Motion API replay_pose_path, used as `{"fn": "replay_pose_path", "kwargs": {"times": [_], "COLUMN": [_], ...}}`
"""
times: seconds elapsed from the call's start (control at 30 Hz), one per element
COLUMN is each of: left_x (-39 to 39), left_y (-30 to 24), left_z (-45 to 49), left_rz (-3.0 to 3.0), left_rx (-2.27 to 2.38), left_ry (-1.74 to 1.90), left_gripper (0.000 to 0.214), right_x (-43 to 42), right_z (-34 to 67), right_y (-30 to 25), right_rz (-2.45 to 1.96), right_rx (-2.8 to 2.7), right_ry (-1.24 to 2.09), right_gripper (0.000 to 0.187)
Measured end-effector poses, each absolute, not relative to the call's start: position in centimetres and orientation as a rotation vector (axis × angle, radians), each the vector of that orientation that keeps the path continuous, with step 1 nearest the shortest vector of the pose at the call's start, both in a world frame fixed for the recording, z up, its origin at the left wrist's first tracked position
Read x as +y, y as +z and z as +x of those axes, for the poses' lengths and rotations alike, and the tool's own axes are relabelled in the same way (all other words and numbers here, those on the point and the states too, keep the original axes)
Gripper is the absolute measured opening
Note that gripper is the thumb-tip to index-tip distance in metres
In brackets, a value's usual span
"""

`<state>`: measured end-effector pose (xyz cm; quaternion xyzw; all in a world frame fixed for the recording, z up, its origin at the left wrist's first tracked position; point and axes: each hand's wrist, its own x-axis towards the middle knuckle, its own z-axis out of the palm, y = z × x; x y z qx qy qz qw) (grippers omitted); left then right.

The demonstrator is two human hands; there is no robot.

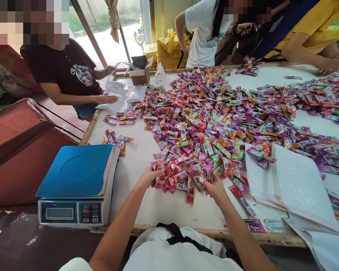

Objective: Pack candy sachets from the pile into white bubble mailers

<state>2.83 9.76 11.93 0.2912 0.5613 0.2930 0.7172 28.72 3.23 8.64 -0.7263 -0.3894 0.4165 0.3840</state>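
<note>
A big heap of small colourful candy sachets covers the white table. My left hand curls round the left side of a small bunch of sachets at the near edge of the heap. On the bunch's right side, my right hand has its fingers closed on the sachets. Both hands press the bunch between them.
A digital scale with a blue platform stands at the table's near left corner. White padded mailers lie at the right. A person in a dark shirt handles mailers at the far left beside a cardboard box. Other people lean over the far edge.
</note>
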Motion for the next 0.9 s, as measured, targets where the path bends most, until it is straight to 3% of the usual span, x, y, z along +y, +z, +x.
{"fn": "replay_pose_path", "kwargs": {"times": [0.1,0.23,0.33,0.5,0.73,0.9], "left_x": [9.7,9.5,9.4,9.4,9.8,9.6], "left_y": [12.0,11.9,11.8,11.5,10.6,11.4], "left_z": [3.0,3.3,3.4,3.3,3.4,3.5], "left_rz": [0.539,0.531,0.548,0.539,0.590,0.515], "left_rx": [1.242,1.253,1.251,1.283,1.341,1.301], "left_ry": [0.664,0.650,0.658,0.671,0.644,0.644], "left_gripper": [0.048,0.047,0.047,0.047,0.043,0.042], "right_x": [3.9,5.0,5.6,5.9,5.1,4.6], "right_z": [26.8,23.8,22.3,22.8,24.3,23.8], "right_y": [9.4,10.7,11.2,10.6,10.4,10.9], "right_rz": [-1.718,-1.673,-1.726,-1.849,-1.773,-1.495], "right_rx": [-1.169,-1.754,-1.912,-1.504,-0.975,-0.504], "right_ry": [1.145,0.998,0.956,1.262,1.540,1.740], "right_gripper": [0.039,0.037,0.028,0.014,0.046,0.047]}}
